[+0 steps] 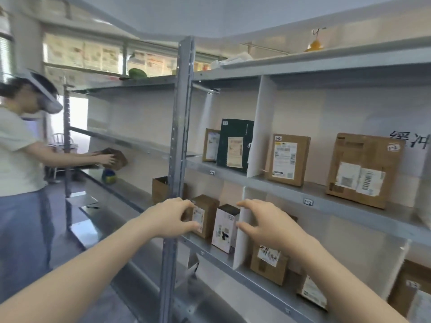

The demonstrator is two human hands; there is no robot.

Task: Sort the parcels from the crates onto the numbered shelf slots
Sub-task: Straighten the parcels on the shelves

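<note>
Both forearms reach in from the near edge toward the lower shelf (210, 249), one on each side of the same slot. The left hand (172, 217) is in front of the steel upright (169, 264). Its fingers (185, 204) curl over the top near corner of the brown parcel (206, 214) and its thumb presses the labelled front, so it pinches that parcel by its left edge.

The right hand (265, 221) holds nothing. Its fingers (247, 203) are spread and loosely bent, lying against the front of the white divider (240, 252). Its thumb points left at the white parcel (225, 229); whether it touches I cannot tell.

Both parcels stand upright, long axes vertical, side by side. The brown one is left and slightly farther in; the white one is just left of the divider. The white parcel lies between the two hands, nearer the right one. Shifting it probably needs only a short leftward closing of that hand.

On the shelf above stands a dark green parcel (234, 145). At far left another person (18, 148) holds a brown box (116, 157).
</note>
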